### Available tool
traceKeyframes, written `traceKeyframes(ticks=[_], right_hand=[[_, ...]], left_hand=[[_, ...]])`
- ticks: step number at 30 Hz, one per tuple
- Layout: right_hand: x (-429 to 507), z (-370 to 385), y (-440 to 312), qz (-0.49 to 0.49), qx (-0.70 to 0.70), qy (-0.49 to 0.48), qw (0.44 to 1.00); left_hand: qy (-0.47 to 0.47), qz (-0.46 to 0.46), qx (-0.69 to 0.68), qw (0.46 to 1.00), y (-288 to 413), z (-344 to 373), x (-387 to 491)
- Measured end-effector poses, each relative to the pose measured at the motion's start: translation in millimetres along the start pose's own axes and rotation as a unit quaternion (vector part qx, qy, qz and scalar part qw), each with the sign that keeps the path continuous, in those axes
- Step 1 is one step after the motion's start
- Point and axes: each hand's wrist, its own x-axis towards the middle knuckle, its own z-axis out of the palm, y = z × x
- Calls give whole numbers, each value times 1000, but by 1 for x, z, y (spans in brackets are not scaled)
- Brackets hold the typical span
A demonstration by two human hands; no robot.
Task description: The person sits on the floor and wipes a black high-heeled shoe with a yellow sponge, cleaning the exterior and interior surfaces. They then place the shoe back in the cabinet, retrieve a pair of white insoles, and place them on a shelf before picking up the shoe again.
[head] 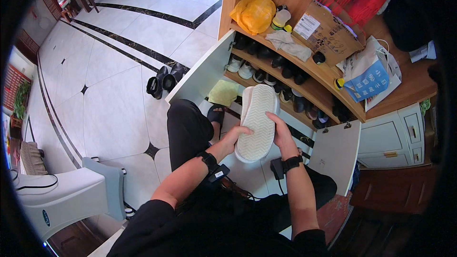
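Observation:
Between both hands I hold a pair of light-coloured slippers (257, 125), pressed together with a white zigzag-patterned sole facing up. My left hand (232, 139) grips the left edge near the lower end, its thumb lying on the sole. On the opposite edge, my right hand (282, 132) has its thumb at the sole's rim and its other fingers hidden underneath. Just beyond the slippers stands an open shoe cabinet, its shelves (275, 66) lined with several dark and white shoes. A pale yellow cloth (224, 92) lies by the cabinet's lower left.
Swung-out cabinet doors flank me, the left door (203, 66) and the right door (334, 153). Black boots (164, 80) stand on the tiled floor. The upper counter bears an orange bag (254, 13), a cardboard box (326, 30) and a paper bag (371, 75). A white plastic appliance (68, 192) sits lower left.

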Motion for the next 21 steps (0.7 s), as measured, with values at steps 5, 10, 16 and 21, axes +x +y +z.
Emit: traceKeyframes(ticks=[5,10,16,21], right_hand=[[38,-3,2,-7,-38,38,999],[70,-14,-5,12,-45,61,997],[98,-12,4,-1,-85,65,994],[163,-5,-3,12,-47,48,998]], left_hand=[[10,37,-4,999,2,-14,16],[41,25,12,999,10,-31,57],[61,3,-44,997,54,-59,116],[116,45,-42,991,79,-89,176]])
